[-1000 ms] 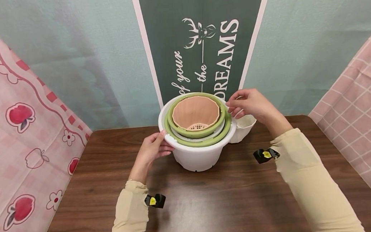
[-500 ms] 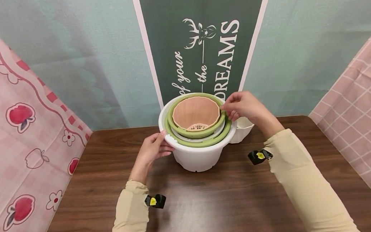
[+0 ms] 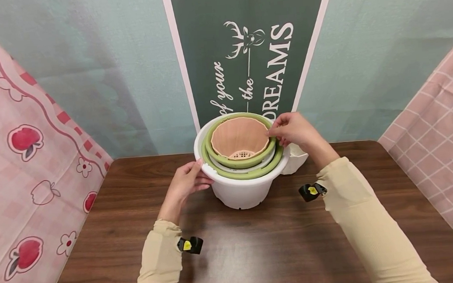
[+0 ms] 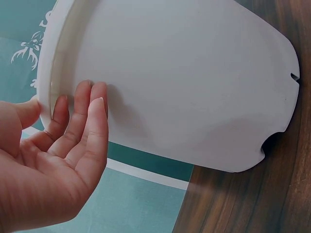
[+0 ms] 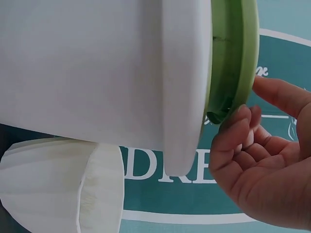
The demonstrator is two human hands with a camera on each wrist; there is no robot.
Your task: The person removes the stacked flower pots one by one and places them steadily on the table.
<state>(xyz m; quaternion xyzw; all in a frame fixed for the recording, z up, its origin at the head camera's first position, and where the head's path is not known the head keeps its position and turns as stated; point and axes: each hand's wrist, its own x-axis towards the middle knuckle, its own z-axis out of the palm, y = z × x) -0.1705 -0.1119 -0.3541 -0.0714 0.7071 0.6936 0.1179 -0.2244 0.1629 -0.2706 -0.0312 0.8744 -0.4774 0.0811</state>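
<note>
A large white flowerpot [image 3: 242, 195] stands upright, with several smaller pots nested inside it. Among them are a lower green rim [image 3: 248, 174], an upper green flowerpot [image 3: 239, 163] and, innermost, a pink flowerpot [image 3: 238, 134] with a perforated bottom. My left hand [image 3: 187, 179] pinches the white pot's rim at its left side, thumb on top and fingers beneath. At the right, my right hand [image 3: 294, 132] holds the upper green pot's rim, its thumb over the edge and fingers curled below, as the right wrist view shows. The thumb tip reaches the pink pot's edge.
A smaller off-white fluted pot [image 3: 294, 161] stands right behind the big pot, partly hidden by my right hand. The brown wooden table [image 3: 234, 255] backs onto a teal and dark green curtain [image 3: 139, 77], with pink cloths at both sides.
My right hand has moved left and slightly down, from beside the white rim to the upper green pot's rim, where it has taken hold. The left hand and the pots stay in place.
</note>
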